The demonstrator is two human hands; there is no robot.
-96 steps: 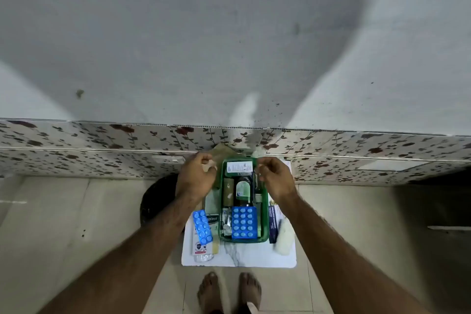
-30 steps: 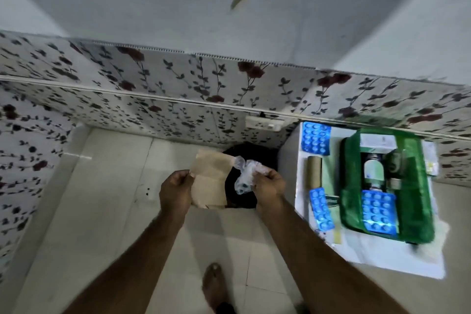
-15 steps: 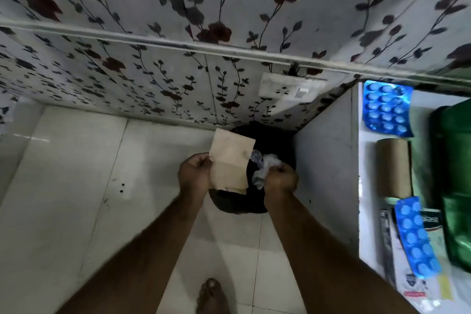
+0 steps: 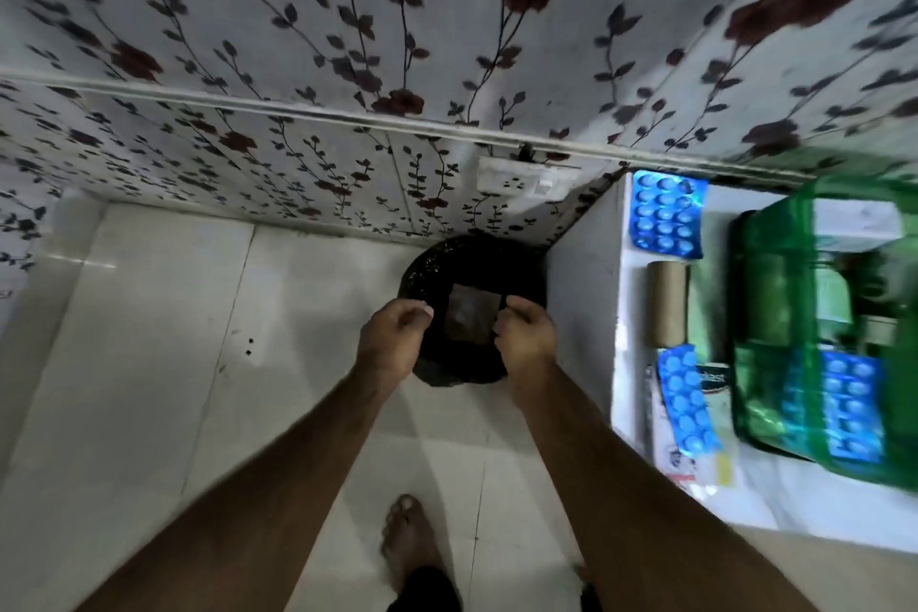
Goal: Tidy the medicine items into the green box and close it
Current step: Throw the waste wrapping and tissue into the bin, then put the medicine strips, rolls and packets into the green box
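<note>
The green box (image 4: 775, 313) stands open on a white table (image 4: 586, 293) at the right, with a bottle, a white packet and a blue blister pack (image 4: 852, 405) inside. Outside it, on the table's left strip, lie a blue blister pack (image 4: 665, 214), a brown cardboard roll (image 4: 665, 308), another blue blister strip (image 4: 685, 400) and flat sachets (image 4: 670, 452). My left hand (image 4: 392, 343) and my right hand (image 4: 526, 338) hover empty over a black bin (image 4: 472, 263) on the floor. A brown paper piece (image 4: 469, 316) lies in the bin between them.
A floral-patterned wall runs behind the bin, with a white socket plate (image 4: 521, 184) just above it. Pale floor tiles spread to the left. My bare foot (image 4: 412, 537) stands on the floor below the bin.
Both hands let go of the brown paper and the crumpled clear plastic; the paper now lies inside the black bin. The view has swung slightly so more of the green box shows.
</note>
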